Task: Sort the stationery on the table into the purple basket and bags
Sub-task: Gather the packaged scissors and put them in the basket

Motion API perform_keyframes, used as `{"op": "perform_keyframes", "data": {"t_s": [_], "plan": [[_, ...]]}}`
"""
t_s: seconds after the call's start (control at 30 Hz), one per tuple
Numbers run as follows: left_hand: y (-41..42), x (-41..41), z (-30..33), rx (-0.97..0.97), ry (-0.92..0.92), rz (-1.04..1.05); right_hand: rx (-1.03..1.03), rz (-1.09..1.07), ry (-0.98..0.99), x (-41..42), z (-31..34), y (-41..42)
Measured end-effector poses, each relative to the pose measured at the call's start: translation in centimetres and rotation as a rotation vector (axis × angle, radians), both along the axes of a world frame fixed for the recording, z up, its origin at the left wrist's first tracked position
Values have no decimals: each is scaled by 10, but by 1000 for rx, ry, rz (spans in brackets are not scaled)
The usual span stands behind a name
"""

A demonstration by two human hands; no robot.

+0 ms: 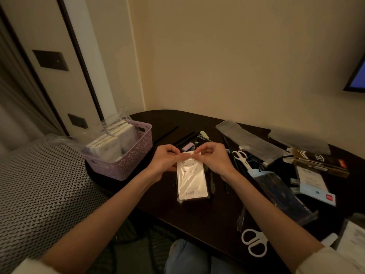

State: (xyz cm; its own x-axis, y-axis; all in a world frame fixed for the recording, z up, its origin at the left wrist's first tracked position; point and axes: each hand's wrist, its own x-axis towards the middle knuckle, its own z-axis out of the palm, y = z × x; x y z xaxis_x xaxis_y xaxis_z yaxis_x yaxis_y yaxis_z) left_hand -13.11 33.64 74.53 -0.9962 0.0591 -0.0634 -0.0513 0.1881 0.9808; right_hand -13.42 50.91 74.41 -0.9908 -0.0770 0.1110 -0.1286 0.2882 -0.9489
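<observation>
A white flat packet in a clear bag [191, 182] is held over the dark table [207, 218], at its middle. My left hand [166, 159] pinches the bag's top edge from the left, and my right hand [214, 158] pinches the same edge from the right. The purple basket [126, 163] stands at the table's left end, filled with several white bagged packets. Behind my hands lie loose pens, black sticks and small erasers [187, 146].
White scissors [253, 242] lie near the front right edge; a second pair [242, 157] lies farther back. Blue-topped bags [284, 192], grey pouches [248, 141] and boxes [320, 161] crowd the right side. A patterned bed [39, 186] borders the left.
</observation>
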Motion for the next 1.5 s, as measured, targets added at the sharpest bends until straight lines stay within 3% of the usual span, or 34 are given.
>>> {"op": "perform_keyframes", "data": {"t_s": [0.23, 0.43, 0.6, 0.77, 0.93, 1.13, 1.33, 1.5], "plan": [[-18, -2, -6, 16, -36, 105, 23, 81, -33, -1, 3, -15], [-40, 0, -6, 301, -184, 174, -69, 74, -69, -2, 1, -27], [-47, 5, -5, 198, -130, 304, -111, -15, -65, -2, 0, -49], [-61, 10, -4, 310, -107, 320, -238, -60, -80, -3, 6, -64], [-70, 15, 6, 117, 12, 288, -276, -75, -72, -13, 11, -77], [-101, -2, 62, -161, 383, 396, -343, 17, -2, -37, 37, -103], [-144, -37, 93, -543, 605, 478, 139, 115, 156, -69, 30, -122], [-155, -55, 68, -833, 572, 414, 526, 373, 255, -74, 8, -135]]}}
